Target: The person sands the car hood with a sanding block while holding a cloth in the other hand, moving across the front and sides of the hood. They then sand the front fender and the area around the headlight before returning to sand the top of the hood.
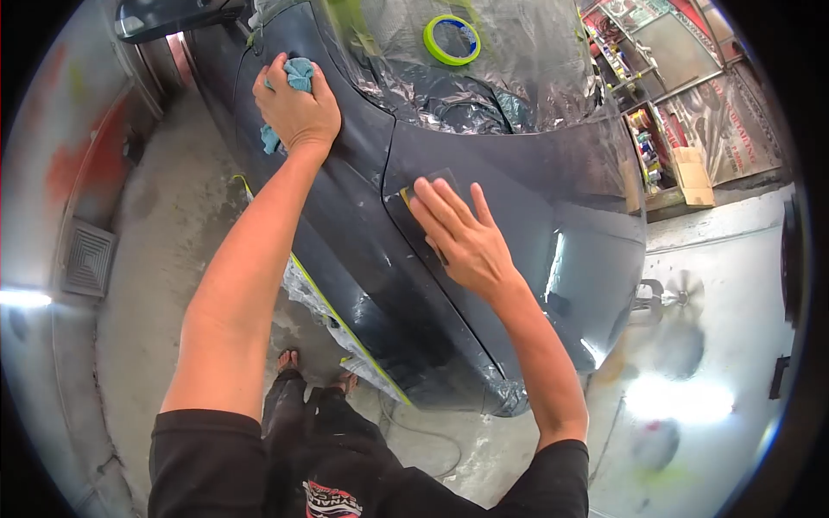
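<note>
A light blue cloth point(300, 74) is bunched in my left hand point(298, 108), whose fingers curl round it on the dark grey car's fender, near the side mirror. My right hand point(462, 233) lies almost flat over the hood point(518, 186), fingers stretched out. Beneath its fingers is a thin dark sheet with a yellowish edge point(405, 197), partly hidden by the palm. A green roll of tape point(452, 40) rests on the plastic film point(389, 52) that covers the windshield.
Masking film point(313, 298) with green tape hangs along the car's lower side. Shelves with bottles and a cardboard box point(692, 175) stand at the upper right. A fan point(683, 293) is at the right. A hose point(432, 436) lies on the floor.
</note>
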Action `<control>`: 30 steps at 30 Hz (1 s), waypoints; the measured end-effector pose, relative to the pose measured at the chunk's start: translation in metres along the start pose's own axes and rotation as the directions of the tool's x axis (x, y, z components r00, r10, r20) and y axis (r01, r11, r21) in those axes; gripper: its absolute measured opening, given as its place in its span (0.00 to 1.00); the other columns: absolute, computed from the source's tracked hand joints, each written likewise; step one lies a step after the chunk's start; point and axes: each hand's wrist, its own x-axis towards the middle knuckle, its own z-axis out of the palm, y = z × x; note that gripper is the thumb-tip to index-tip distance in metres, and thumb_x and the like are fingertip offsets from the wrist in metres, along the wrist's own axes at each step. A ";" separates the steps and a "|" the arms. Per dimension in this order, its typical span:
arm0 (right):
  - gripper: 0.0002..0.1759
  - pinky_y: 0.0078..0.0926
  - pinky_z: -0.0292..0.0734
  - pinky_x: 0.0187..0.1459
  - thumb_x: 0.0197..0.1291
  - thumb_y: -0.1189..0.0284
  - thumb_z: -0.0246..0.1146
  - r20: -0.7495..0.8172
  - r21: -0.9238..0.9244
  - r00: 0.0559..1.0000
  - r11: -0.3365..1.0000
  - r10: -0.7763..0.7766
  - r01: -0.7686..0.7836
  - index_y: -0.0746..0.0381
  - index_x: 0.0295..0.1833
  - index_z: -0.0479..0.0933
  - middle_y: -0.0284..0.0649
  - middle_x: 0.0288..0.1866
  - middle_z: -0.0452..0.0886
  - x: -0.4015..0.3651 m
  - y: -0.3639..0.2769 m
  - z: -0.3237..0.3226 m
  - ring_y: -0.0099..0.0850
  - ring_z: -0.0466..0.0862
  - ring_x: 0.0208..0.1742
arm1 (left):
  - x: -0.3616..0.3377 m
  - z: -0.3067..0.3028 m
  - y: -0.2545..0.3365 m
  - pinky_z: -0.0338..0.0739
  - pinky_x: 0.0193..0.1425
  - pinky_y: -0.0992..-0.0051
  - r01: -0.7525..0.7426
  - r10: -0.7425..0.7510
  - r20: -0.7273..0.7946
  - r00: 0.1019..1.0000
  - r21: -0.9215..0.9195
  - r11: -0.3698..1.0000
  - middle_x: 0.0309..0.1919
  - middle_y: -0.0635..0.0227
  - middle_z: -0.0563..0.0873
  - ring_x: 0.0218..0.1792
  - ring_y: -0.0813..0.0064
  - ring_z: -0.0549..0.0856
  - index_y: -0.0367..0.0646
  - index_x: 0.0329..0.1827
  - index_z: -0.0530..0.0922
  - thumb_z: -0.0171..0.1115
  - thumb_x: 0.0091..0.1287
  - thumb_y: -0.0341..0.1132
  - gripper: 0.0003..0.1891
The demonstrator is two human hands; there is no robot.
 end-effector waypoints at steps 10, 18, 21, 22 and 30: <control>0.35 0.55 0.58 0.90 0.70 0.62 0.72 0.281 0.028 0.947 0.988 -0.157 0.155 0.50 0.82 0.78 0.23 0.92 0.65 -0.107 0.044 0.000 0.25 0.60 0.93 | -0.001 0.002 -0.003 0.71 0.75 0.47 0.017 -0.017 0.000 1.000 -0.033 0.999 0.71 0.47 0.78 0.72 0.43 0.75 0.45 0.74 0.76 0.68 0.78 0.49 0.27; 0.30 0.53 0.70 0.83 0.75 0.67 0.63 0.097 -0.071 0.983 0.984 -0.153 0.161 0.55 0.81 0.77 0.28 0.90 0.69 0.012 0.003 0.002 0.28 0.69 0.88 | -0.001 0.003 -0.005 0.71 0.76 0.47 0.005 -0.005 -0.002 1.000 -0.037 0.999 0.71 0.48 0.78 0.73 0.43 0.75 0.47 0.75 0.76 0.68 0.78 0.49 0.28; 0.34 0.53 0.68 0.84 0.71 0.65 0.68 0.180 -0.018 0.978 0.994 -0.106 0.111 0.53 0.81 0.78 0.28 0.91 0.68 -0.056 0.017 -0.003 0.28 0.69 0.89 | -0.001 0.002 -0.004 0.71 0.76 0.47 0.010 -0.010 0.009 1.000 -0.032 0.999 0.70 0.48 0.78 0.72 0.43 0.75 0.46 0.74 0.76 0.69 0.78 0.49 0.28; 0.34 0.53 0.68 0.84 0.70 0.65 0.69 0.217 -0.026 0.969 0.992 -0.115 0.123 0.53 0.81 0.78 0.28 0.91 0.68 -0.078 0.024 -0.001 0.28 0.69 0.89 | -0.001 0.002 -0.001 0.72 0.76 0.47 0.013 -0.013 -0.004 1.000 -0.022 1.000 0.70 0.48 0.78 0.72 0.43 0.76 0.46 0.74 0.76 0.69 0.78 0.49 0.28; 0.36 0.53 0.68 0.82 0.69 0.63 0.71 -0.010 -0.100 1.000 0.995 -0.029 0.028 0.55 0.82 0.77 0.30 0.90 0.69 0.037 -0.015 0.015 0.30 0.69 0.89 | 0.000 0.003 0.000 0.72 0.76 0.48 0.002 -0.002 -0.008 1.000 -0.037 0.999 0.68 0.47 0.80 0.72 0.43 0.76 0.45 0.73 0.77 0.70 0.77 0.48 0.27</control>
